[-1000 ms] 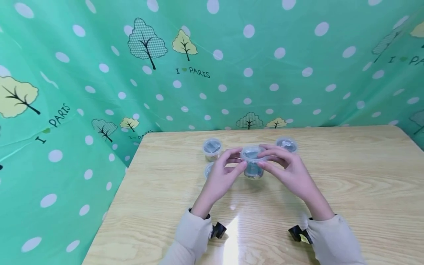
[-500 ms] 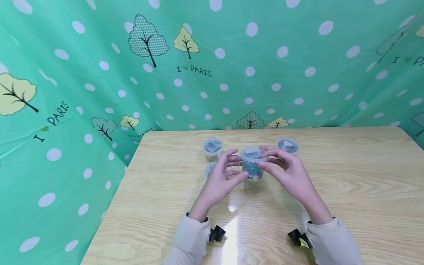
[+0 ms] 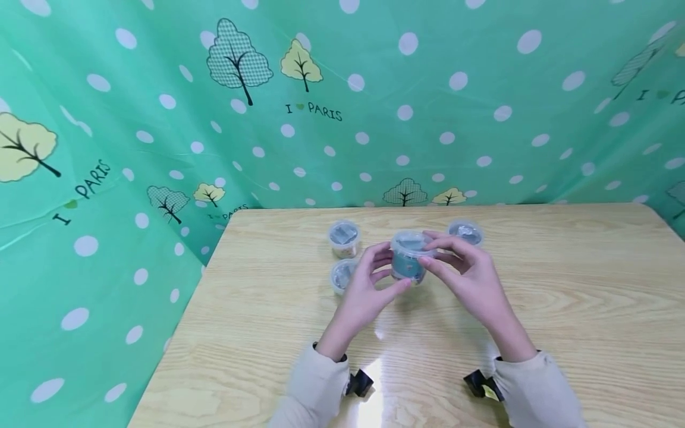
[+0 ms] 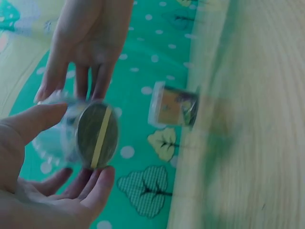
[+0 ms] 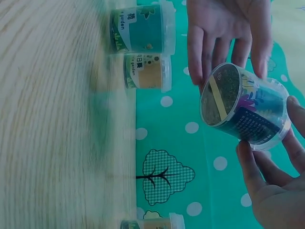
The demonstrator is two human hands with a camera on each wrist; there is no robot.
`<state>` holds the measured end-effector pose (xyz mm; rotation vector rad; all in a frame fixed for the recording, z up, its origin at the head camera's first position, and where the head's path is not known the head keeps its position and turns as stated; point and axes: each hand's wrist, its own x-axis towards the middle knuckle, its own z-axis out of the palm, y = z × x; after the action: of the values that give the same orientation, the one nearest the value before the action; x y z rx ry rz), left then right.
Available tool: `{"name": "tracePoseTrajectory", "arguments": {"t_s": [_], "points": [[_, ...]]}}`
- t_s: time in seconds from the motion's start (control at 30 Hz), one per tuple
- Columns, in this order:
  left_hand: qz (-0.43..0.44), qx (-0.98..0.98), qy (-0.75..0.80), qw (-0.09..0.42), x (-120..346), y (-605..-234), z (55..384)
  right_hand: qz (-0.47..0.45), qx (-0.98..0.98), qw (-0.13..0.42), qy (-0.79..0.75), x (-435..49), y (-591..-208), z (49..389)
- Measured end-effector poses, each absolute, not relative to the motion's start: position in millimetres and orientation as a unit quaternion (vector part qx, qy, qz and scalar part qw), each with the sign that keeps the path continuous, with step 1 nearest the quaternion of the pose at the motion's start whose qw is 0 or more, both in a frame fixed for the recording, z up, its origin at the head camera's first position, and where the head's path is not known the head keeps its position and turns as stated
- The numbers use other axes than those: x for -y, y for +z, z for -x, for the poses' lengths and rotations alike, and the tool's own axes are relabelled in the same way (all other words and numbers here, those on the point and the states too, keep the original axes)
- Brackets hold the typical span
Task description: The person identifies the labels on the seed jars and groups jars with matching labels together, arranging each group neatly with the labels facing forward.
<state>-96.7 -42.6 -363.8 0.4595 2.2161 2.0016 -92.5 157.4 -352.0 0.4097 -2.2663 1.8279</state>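
Left hand (image 3: 369, 289) curled round lower body of held cup (image 3: 407, 266), right hand (image 3: 471, 274) pinching its rim; cup raised above worktop (image 3: 257, 309). Yellow strip (image 5: 218, 99) across base. Rear cup (image 3: 344, 236) and near cup (image 3: 341, 275) stand to its left; third cup (image 3: 466, 232) behind right hand.

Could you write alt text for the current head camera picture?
A left hand and a right hand hold a lidded blue cup above a wooden table. Three more lidded cups stand there, two to the held cup's left, one to its right, before a green polka-dot cloth.
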Motion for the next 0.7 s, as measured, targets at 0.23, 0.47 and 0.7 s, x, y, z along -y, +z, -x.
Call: {"name": "tracePoseTrajectory", "arguments": {"t_s": [0.23,0.47,0.7], "points": [[-0.131,-0.727,0.673,0.036,35.1,-367.9,94.0,-0.129,0.771,0.112,0.614,-153.1,-353.0,92.7],[-0.133,-0.720,0.680,0.028,33.6,-366.5,93.3,-0.122,0.770,0.107,0.617,-154.2,-351.9,92.2],[-0.119,-0.715,0.689,0.023,36.5,-361.4,92.4,-0.125,0.763,0.097,0.627,-154.0,-349.4,92.6]]}}
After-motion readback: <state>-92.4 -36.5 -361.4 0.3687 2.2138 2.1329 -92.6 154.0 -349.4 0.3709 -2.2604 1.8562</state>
